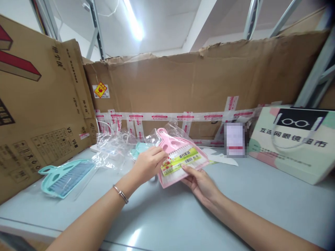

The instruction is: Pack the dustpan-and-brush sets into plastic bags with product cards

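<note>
A pink dustpan (174, 142) with a small brush in it is held up in front of me, partly wrapped in a clear plastic bag (171, 127). A yellow-green printed label card (184, 160) lies over the brush bristles. My right hand (200, 181) grips the dustpan's lower right edge, thumb on the card and fingers beneath. With fingers pinched together, my left hand (151, 162) is at the card's left side; what lies between its fingertips is hidden. To the left, a turquoise dustpan with a brush (66, 179) lies on the table in clear plastic.
Crumpled clear plastic bags (115, 148) and another turquoise piece (141, 148) lie behind my left hand. Large cardboard boxes (167, 83) wall the back and left of the grey table (146, 216). A paper carrier bag (293, 146) stands right, near white paper pieces (222, 158).
</note>
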{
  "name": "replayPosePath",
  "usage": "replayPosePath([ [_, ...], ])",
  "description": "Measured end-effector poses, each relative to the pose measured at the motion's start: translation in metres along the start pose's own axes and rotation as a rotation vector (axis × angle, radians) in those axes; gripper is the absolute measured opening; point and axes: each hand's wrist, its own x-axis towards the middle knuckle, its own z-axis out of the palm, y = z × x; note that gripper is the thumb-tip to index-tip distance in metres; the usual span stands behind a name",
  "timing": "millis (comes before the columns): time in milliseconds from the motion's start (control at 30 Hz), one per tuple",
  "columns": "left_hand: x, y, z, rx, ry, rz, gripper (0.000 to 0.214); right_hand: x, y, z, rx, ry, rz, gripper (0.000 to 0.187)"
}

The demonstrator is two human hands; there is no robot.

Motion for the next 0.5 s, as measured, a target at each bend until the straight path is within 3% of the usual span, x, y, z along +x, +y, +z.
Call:
replayPosePath([
  [167,0.0,0.016,0.008,0.004,-0.072,0.146,0.023,-0.004,0.005,0.003,-0.022,-0.025,0.039,0.029],
  [267,0.0,0.018,0.008,-0.067,0.028,0.102,0.015,-0.003,0.002,0.003,0.047,0.015,0.007,0.028],
  [333,0.001,0.013,0.007,-0.139,0.19,-0.112,0.023,-0.001,-0.002,0.003,0.094,0.045,-0.025,0.029],
  [400,0.001,0.007,0.007,-0.285,0.304,-0.45,0.05,0.0,-0.005,0.003,0.132,0.072,-0.056,0.032],
  [467,0.001,0.002,0.01,-0.578,0.263,-0.797,0.064,0.0,-0.007,0.003,0.156,0.078,-0.075,0.036],
  [500,0.001,0.001,0.012,-0.747,0.2,-0.898,0.062,-0.001,-0.007,0.003,0.157,0.075,-0.074,0.036],
])
